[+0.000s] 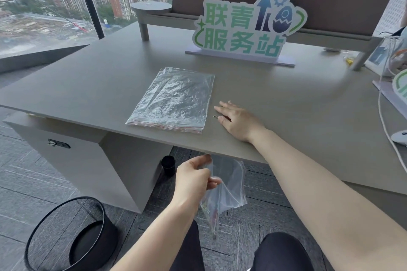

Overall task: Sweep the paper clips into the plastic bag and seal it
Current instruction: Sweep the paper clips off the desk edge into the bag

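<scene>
**One hand holds a bag under the desk edge, the other lies flat on the clips**

The left hand (195,179) is below the near edge of the desk (286,99). Its thumb and fingers are pinched shut on the top of a small clear bag (226,189). The bag hangs down from the pinch, just under the desk edge, and its mouth looks open toward the desk. Some small things sit in the bottom of the bag, but they are too blurry to name.

The right hand (239,120) lies flat and open on the desk, palm down, fingers straight and close together. It grips nothing. It is near the near edge, right above the hanging bag. A clip (215,116) peeks out by the thumb, touching the hand. A bit more dark stuff shows under the fingers; it may be more clips, but I cannot tell.

Just to the left of that hand lies a big clear bag (174,100), flat on the desk, with its red strip along the near edge.

A sign (246,28) with green letters stands at the far side of the desk. A black bin (72,235) sits on the floor, down to the left.
</scene>
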Available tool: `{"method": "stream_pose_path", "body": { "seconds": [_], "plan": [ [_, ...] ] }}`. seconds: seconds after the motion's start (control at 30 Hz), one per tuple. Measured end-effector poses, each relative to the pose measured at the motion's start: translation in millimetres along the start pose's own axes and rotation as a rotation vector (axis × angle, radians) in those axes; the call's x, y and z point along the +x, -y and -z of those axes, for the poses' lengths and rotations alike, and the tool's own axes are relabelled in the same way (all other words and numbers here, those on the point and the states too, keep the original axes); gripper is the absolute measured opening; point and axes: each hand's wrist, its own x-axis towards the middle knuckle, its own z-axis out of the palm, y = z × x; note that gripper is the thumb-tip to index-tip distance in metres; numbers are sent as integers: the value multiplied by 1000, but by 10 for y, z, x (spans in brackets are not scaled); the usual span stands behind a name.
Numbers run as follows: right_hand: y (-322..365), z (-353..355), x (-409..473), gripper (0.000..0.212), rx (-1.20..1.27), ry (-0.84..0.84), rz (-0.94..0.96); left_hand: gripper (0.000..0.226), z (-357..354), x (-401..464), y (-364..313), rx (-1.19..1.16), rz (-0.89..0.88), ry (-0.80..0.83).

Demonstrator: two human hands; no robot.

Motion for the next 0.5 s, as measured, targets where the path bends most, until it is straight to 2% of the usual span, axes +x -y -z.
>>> {"method": "stream_pose_path", "body": {
  "seconds": [0.2, 0.5],
  "plan": [
    [79, -34, -202, 44, 44, -4, 55, 60, -22, -49, -5, -4, -16, 5],
    [203, -139, -536, 46, 66, -37, 42, 58, -65, -106, -9, -23, -33, 15]
  ]
}}
